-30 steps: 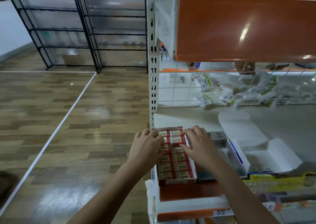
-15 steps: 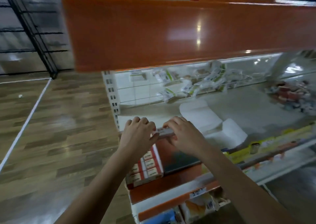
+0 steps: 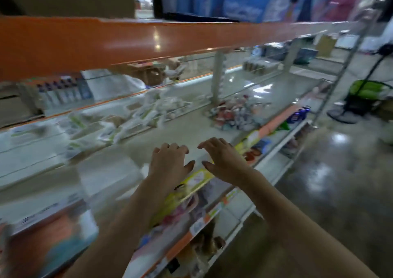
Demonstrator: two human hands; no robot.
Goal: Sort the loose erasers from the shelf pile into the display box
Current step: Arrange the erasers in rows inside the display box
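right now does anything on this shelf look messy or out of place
Yes. A loose heap of small red and white packets lies jumbled on the shelf ahead of both hands, not boxed. Clear bags sprawl untidily behind the wire. Blur hides finer detail.

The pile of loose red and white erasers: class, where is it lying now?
In the head view, the pile of loose red and white erasers lies on the white shelf, right of centre, beyond both hands.

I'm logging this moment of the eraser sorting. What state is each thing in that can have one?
left hand: open, fingers relaxed, holding nothing, over the shelf.
right hand: open, fingers loosely spread, holding nothing.
eraser pile: loose heap on the shelf, farther along to the right, untouched.
display box: at lower left, blurred; fill cannot be told.
shelf: bare under the hands.
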